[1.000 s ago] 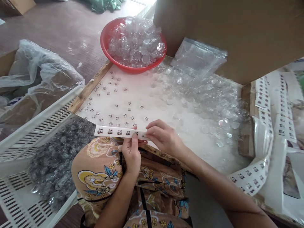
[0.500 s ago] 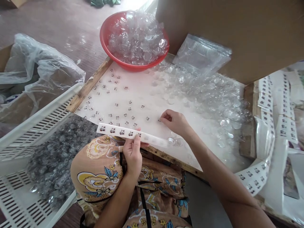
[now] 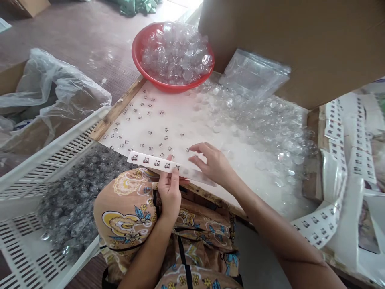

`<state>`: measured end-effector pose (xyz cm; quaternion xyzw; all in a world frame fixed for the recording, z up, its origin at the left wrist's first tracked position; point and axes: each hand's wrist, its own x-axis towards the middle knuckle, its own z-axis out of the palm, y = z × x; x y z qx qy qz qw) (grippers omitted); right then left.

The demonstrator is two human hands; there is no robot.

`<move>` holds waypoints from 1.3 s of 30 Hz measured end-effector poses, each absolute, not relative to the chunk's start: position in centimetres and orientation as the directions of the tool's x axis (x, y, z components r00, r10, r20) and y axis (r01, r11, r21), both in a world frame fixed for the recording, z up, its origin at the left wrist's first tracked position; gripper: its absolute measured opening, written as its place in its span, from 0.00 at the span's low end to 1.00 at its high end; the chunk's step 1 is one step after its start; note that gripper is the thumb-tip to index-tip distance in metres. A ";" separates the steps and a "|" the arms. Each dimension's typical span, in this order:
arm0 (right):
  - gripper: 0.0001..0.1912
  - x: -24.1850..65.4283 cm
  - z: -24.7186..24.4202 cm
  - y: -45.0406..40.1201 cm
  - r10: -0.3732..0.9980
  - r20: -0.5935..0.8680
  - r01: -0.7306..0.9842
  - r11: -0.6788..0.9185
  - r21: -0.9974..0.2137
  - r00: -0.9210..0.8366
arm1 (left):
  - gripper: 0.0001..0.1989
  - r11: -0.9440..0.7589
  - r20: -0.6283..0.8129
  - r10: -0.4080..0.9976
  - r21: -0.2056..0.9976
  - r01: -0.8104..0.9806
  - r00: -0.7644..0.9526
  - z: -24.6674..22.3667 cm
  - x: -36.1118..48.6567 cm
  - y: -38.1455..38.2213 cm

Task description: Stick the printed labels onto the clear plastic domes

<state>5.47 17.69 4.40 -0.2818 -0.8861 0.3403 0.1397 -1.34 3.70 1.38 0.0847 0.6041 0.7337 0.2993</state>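
My left hand (image 3: 171, 192) pinches a white sticker strip (image 3: 142, 160) between thumb and fingers, above my lap at the board's near edge. A row of small panda stickers shows on its left part; the right part has no panda prints. My right hand (image 3: 212, 162) is over the white board (image 3: 204, 128), just right of the strip, with thumb and forefinger apart and nothing visible between them. Close to its fingertips is a small panda print (image 3: 187, 149). Many such prints are scattered over the board's left side. Clear round domes (image 3: 264, 120) cover its right side.
A red basin (image 3: 138, 60) heaped with clear domes stands at the board's far end, near a clear plastic bag (image 3: 252, 72). To the left is a white slotted crate (image 3: 69, 140) of small pieces. More sticker strips (image 3: 333, 132) hang at right, below a cardboard panel (image 3: 285, 36).
My right hand has moved left from the board toward the strip, and its pinched fingers have parted. My left hand still holds the strip. The view has shifted slightly.
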 end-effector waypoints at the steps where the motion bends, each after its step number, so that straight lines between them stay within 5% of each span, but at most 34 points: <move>1: 0.09 5.4 4.9 17.2 0.553 0.052 0.335 0.574 -0.748 -0.832 | 0.27 -0.082 -0.231 0.547 0.942 -0.326 -0.805 1.5 -1.4 3.7; 4: 0.05 5.1 5.5 16.2 0.462 0.053 0.217 0.512 -0.831 -0.885 | 0.26 -0.085 -0.223 0.567 0.942 -0.325 -0.793 1.5 -1.5 3.6; 10: 0.08 5.4 5.3 15.1 0.398 0.263 0.108 0.702 -0.704 -0.879 | 0.24 -0.120 -0.279 0.554 0.906 -0.407 -0.785 0.9 -1.6 3.6; 13: 0.07 5.3 5.7 15.8 0.420 0.306 0.056 0.660 -0.749 -0.854 | 0.23 -0.137 -0.303 0.540 0.889 -0.437 -0.785 0.8 -1.7 3.6; 19: 0.06 2.8 4.5 22.8 0.759 0.052 0.391 0.392 -0.833 -0.649 | 0.23 -0.112 -0.307 0.533 0.898 -0.425 -0.789 0.8 -1.7 3.6; 28: 0.04 0.5 0.7 25.7 0.754 -0.094 0.599 0.433 -0.673 -0.650 | 0.20 -0.114 -0.296 0.545 0.901 -0.419 -0.784 1.0 -1.5 3.5; 34: 0.03 0.2 0.9 24.0 0.722 0.031 0.621 0.615 -0.487 -0.691 | 0.21 -0.093 -0.299 0.545 0.907 -0.412 -0.783 1.0 -1.5 3.5; 39: 0.11 0.9 1.8 22.0 0.678 -0.043 0.590 0.604 -0.536 -0.734 | 0.22 -0.078 -0.295 0.554 0.913 -0.402 -0.779 1.1 -1.6 3.5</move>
